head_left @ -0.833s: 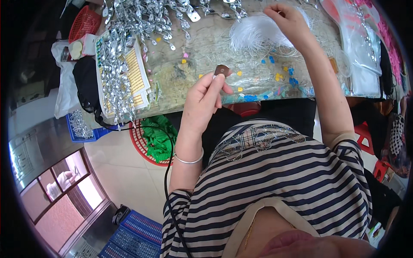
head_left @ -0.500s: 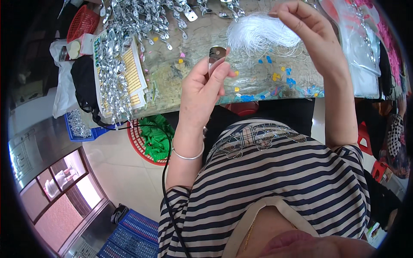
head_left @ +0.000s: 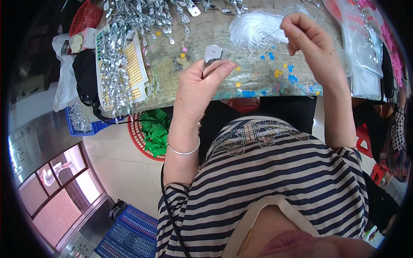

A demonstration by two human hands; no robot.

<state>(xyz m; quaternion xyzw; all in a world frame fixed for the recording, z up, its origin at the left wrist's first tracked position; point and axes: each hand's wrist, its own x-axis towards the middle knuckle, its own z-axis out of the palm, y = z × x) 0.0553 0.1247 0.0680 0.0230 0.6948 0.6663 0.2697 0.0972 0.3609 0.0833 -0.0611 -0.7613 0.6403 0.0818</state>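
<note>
My left hand [head_left: 193, 86] is closed around a flat, shiny metal piece [head_left: 213, 52] with a small hole near its rounded upper end; the lower part is hidden by the fingers. To the right, my right hand [head_left: 317, 49] is raised over the table with thumb and forefinger pinched on a thin thread, only faintly visible against the bundle. A loose bundle of white threads [head_left: 249, 31] lies between the hands, just left of my right fingers. Many twisted silver metal strips [head_left: 146, 13] are heaped beyond my left hand.
More silver strips [head_left: 115, 73] lie over printed cards at the table's left, near a red basket [head_left: 86, 17]. Small blue and yellow scraps [head_left: 278, 73] dot the worktable [head_left: 172, 86]. Clear plastic bags [head_left: 363, 64] stand at right. Below, a red basket holds green pieces [head_left: 154, 133].
The metal piece has turned so its bright flat face shows. My right hand has come down slightly, its fingers now beside the thread bundle.
</note>
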